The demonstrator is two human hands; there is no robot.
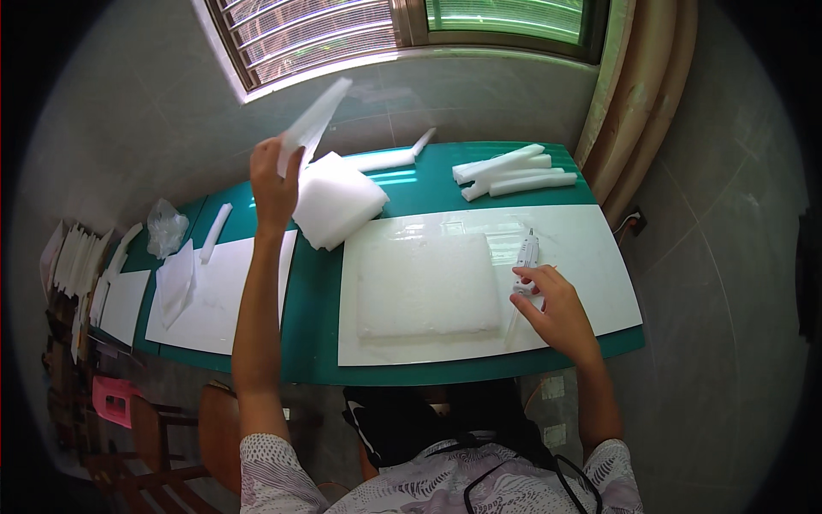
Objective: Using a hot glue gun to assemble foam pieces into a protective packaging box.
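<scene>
My left hand [274, 184] is raised above the table's far left part, fingers closed on a thin white foam sheet [318, 120] that tilts up toward the window. Just below and right of it stands a stack of white foam sheets [338, 201]. A flat rectangular white foam slab [428, 287] lies on a glossy white board [574, 224] in front of me. Right of the slab, my right hand [561, 310] has its fingers and thumb around the rear end of a white glue gun [528, 250], whose nozzle points away from me.
The green table [312, 343] runs along the wall below a window. Several white foam strips [514, 171] lie at its far right. Leftward are another white board [224, 287], a crumpled clear plastic bag [167, 227], wooden chairs [218, 437] and a pink stool [116, 400].
</scene>
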